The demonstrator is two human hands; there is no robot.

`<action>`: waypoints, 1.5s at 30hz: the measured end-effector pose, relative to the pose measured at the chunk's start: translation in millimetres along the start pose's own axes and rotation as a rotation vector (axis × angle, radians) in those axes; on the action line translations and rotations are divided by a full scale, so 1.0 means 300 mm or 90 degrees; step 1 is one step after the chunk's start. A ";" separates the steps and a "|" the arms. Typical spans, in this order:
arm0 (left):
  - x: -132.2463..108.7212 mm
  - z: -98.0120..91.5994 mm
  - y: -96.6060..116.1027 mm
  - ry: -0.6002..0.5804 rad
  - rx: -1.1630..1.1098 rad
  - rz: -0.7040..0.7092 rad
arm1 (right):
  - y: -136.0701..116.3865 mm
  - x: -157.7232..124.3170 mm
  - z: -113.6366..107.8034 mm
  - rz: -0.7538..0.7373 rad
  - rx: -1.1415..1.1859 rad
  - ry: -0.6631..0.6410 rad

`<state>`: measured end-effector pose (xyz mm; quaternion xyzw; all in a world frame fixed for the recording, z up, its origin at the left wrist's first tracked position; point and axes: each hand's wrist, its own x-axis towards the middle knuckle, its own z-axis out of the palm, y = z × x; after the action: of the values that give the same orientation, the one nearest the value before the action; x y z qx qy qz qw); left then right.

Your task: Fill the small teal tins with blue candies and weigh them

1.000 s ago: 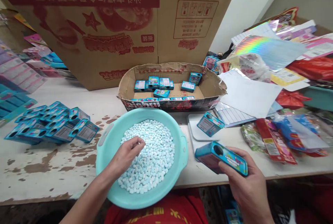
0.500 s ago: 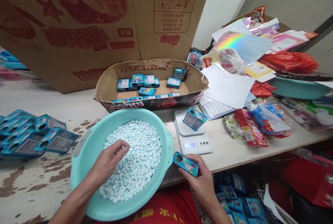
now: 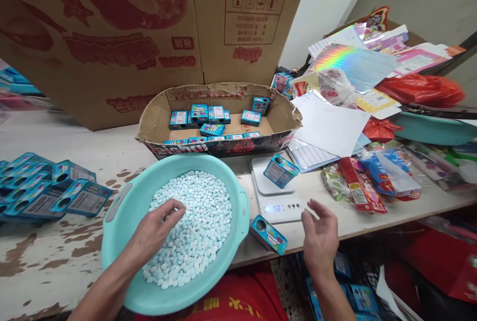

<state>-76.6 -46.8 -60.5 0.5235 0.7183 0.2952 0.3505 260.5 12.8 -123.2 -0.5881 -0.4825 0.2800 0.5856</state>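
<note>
My left hand [image 3: 164,221] hovers over a turquoise basin [image 3: 242,211] of pale blue and white candies [image 3: 201,221]. Its fingers are pinched together, and whatever they may hold is hidden. To the right, my right hand [image 3: 320,236] is empty, with thumb and fingers apart, just past the front corner of a white digital scale [image 3: 261,206]. A blue candy box [image 3: 269,234] with a round hole lies between the basin and the scale, near the table edge. Another blue box [image 3: 280,171] rests on the scale's plate; the display seems to read 158.
A cut-down cardboard tray [image 3: 175,97] behind the basin holds several blue boxes, with a large carton [image 3: 149,38] behind it. More boxes [image 3: 40,187] are grouped at left. Papers [image 3: 331,122] and candy packets [image 3: 357,187] crowd the right. Further boxes [image 3: 363,296] lie below the table edge.
My right hand has let go of the blue candy box, leaving it on the table beside the basin, and has moved right and slightly up. My left hand has barely moved.
</note>
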 end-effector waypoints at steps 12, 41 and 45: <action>-0.003 0.003 -0.012 -0.028 0.066 -0.021 | 0.011 0.295 0.192 0.013 -0.099 -0.120; 0.028 0.113 0.177 0.083 -0.919 -0.316 | -0.352 0.033 0.382 -0.692 -0.179 -0.462; 0.023 0.117 0.190 0.113 -0.878 -0.311 | -0.317 0.037 0.381 -0.573 -0.167 -0.497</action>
<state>-18.4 -22.4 -37.1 -0.0165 0.4912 0.6348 0.5962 139.6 56.2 -47.4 -0.2477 -0.8931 0.1383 0.3491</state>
